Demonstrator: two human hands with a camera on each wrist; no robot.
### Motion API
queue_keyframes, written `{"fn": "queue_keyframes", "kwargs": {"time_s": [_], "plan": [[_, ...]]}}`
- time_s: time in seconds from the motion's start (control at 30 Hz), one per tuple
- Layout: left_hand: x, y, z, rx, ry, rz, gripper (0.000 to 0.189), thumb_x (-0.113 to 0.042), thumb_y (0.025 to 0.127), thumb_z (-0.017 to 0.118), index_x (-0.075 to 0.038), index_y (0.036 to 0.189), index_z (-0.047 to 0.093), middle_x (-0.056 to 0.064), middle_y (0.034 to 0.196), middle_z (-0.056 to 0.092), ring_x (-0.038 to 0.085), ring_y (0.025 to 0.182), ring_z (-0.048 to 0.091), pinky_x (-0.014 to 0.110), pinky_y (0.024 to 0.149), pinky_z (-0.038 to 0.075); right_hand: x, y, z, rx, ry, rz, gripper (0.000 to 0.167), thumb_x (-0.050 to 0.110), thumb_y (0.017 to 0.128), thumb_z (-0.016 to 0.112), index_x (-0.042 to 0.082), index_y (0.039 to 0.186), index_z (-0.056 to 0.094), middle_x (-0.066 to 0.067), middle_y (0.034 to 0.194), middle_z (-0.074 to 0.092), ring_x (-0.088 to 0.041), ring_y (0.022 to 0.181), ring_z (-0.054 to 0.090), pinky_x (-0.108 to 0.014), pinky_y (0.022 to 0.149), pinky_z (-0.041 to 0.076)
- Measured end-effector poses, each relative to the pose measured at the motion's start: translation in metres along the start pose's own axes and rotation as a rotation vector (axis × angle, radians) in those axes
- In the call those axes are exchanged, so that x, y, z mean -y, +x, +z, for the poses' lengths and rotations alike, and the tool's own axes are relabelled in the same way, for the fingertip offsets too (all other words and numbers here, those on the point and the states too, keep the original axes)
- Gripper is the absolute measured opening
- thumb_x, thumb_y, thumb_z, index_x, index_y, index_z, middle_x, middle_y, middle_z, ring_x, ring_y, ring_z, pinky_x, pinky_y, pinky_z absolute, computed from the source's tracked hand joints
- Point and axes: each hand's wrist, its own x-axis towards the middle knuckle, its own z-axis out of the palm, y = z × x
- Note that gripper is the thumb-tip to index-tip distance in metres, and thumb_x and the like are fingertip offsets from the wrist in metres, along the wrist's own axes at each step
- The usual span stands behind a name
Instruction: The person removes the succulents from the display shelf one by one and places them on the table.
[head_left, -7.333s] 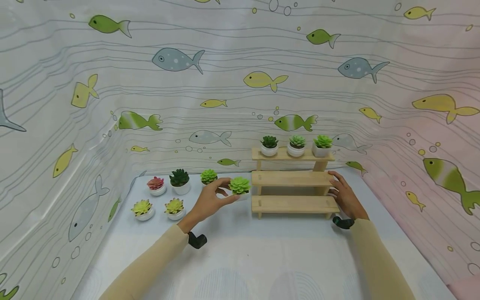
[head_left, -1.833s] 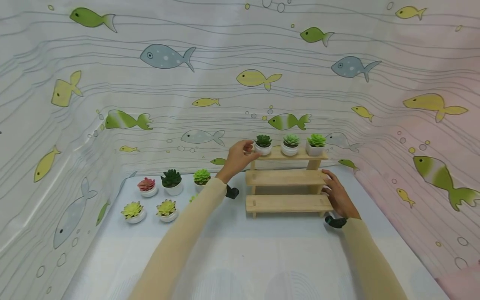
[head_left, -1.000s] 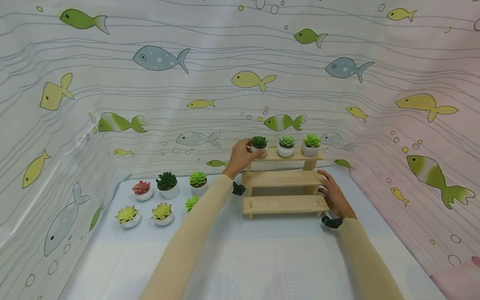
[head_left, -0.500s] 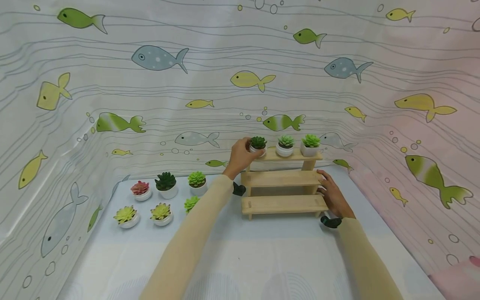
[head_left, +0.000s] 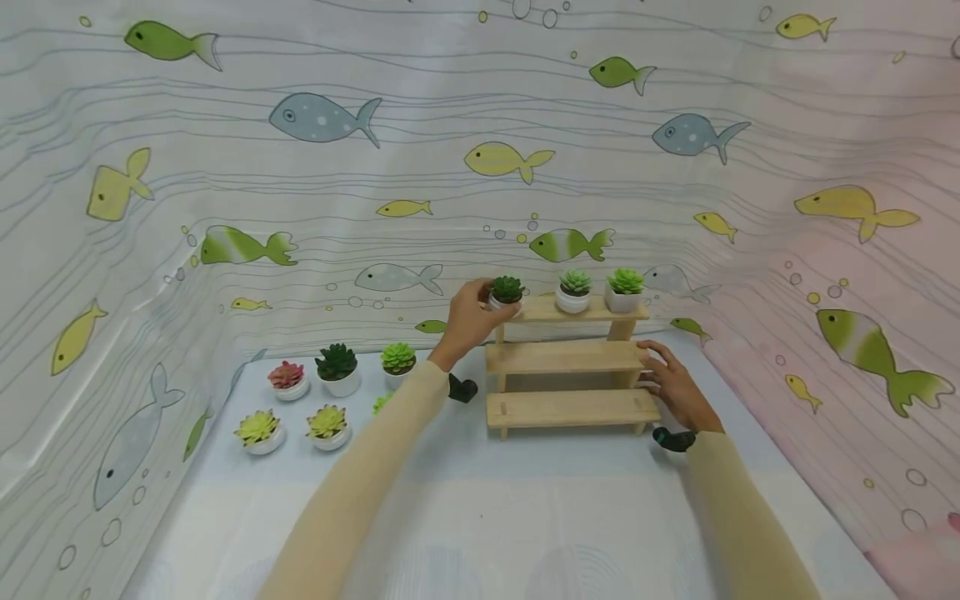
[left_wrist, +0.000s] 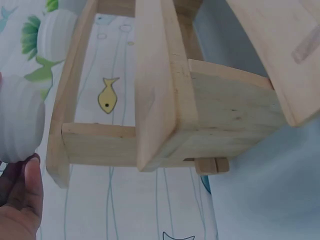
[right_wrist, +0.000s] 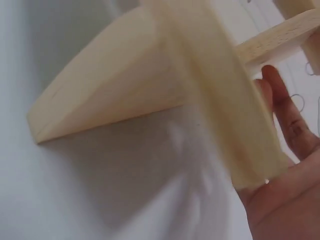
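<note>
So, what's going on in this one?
A person's left hand holds a dark green potted succulent by the left end of the top tier on a three-tier wooden stand; the right hand rests against the stand's right end. Two lighter green succulents stand on that tier. Six more potted succulents sit to the left on the table, one partly hidden by the left sleeve.

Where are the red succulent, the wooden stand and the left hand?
Red succulent [head_left: 287, 376]: head view, on its leaves.
Wooden stand [head_left: 566, 358]: head view, on its middle shelf.
Left hand [head_left: 469, 322]: head view, back of the hand.
</note>
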Motion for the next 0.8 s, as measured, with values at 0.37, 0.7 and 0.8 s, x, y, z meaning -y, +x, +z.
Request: {"fn": "queue_keyframes", "kwargs": {"time_s": [0.37, 0.7, 0.8], "plan": [[-0.001, -0.030, -0.026, 0.047, -0.021, -0.011, 0.074, -0.044, 0.087, 0.082, -0.005, 0.144, 0.054, 0.008, 0.118, 0.059, 0.022, 0.098, 0.061, 0.038, 0.087, 0.054, 0.003, 0.007, -0.003, 0.013, -0.038, 0.015, 0.049, 0.050, 0.105, 0.054, 0.032, 0.148, 0.039, -0.012, 0.138, 0.042, -0.032, 0.116, 0.053, -0.035, 0.087, 0.054], [-0.002, -0.056, -0.043, 0.056, -0.022, 0.027, 0.070, -0.037, 0.087, 0.084, -0.005, 0.143, 0.056, 0.007, 0.127, 0.060, 0.021, 0.105, 0.060, 0.036, 0.089, 0.054, -0.005, 0.008, 0.000, 0.016, 0.056, 0.025, 0.047, 0.045, 0.107, 0.052, 0.032, 0.150, 0.036, -0.011, 0.143, 0.040, -0.036, 0.125, 0.048, -0.031, 0.088, 0.053], [-0.002, -0.063, -0.047, 0.049, -0.022, 0.045, 0.069, -0.035, 0.086, 0.085, -0.004, 0.141, 0.057, 0.008, 0.126, 0.061, 0.022, 0.104, 0.061, 0.038, 0.089, 0.055, -0.006, 0.008, 0.002, -0.003, 0.051, 0.028, 0.047, 0.047, 0.106, 0.054, 0.034, 0.149, 0.038, -0.010, 0.142, 0.041, -0.033, 0.123, 0.050, -0.030, 0.087, 0.053]]}}
